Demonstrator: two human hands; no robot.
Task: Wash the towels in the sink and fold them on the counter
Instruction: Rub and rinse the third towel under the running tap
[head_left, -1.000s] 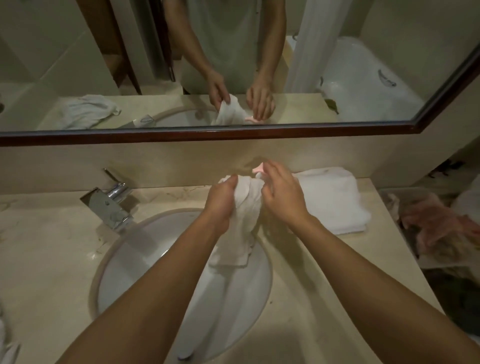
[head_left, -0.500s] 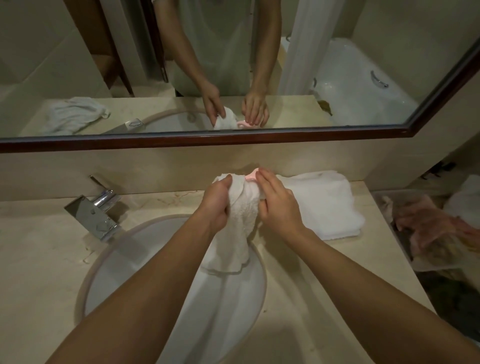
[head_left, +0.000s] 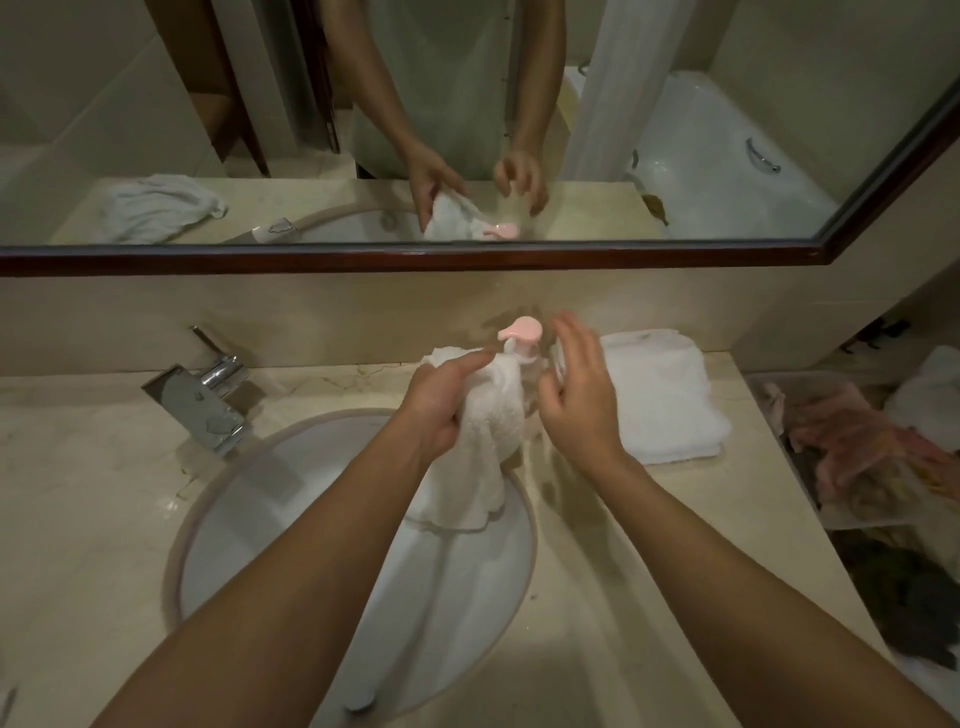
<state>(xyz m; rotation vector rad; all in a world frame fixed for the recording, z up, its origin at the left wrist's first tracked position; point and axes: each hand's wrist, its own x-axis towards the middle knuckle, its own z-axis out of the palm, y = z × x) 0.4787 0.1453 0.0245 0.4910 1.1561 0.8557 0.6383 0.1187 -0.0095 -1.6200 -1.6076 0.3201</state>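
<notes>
We record the left hand (head_left: 441, 402) gripping a small white towel (head_left: 480, 457) at its upper part, fingers curled round the bunched cloth, thumb lying across the top. The towel hangs from that hand over the far right edge of the sink (head_left: 332, 545), its lower corner dangling above the basin. We cannot tell whether the cloth is wet.

The right hand (head_left: 576, 395) holds nothing: fingers spread and loosely bent, palm turned toward the towel, just beside a pump bottle (head_left: 522, 345) with a pink top. The bottle stands on the tabletop (head_left: 78, 493) between the two hands at the back of the basin; its body is clear and hard to make out. We cannot tell whether the right fingertips touch it.

A second white towel, folded (head_left: 662, 395), lies flat on the tabletop to the right of the right hand, near the back wall. A chrome faucet (head_left: 210, 400) sits at the far left of the sink, lever raised; no water stream is visible.

In the mirror (head_left: 467, 254) above the tabletop we see the reflection of both hands, the towel and the pink pump top, plus a crumpled white cloth (head_left: 156, 205) reflected on the tabletop's left side. To the right of the tabletop, lower down, a bin (head_left: 810, 519) holds pinkish and dark laundry.
</notes>
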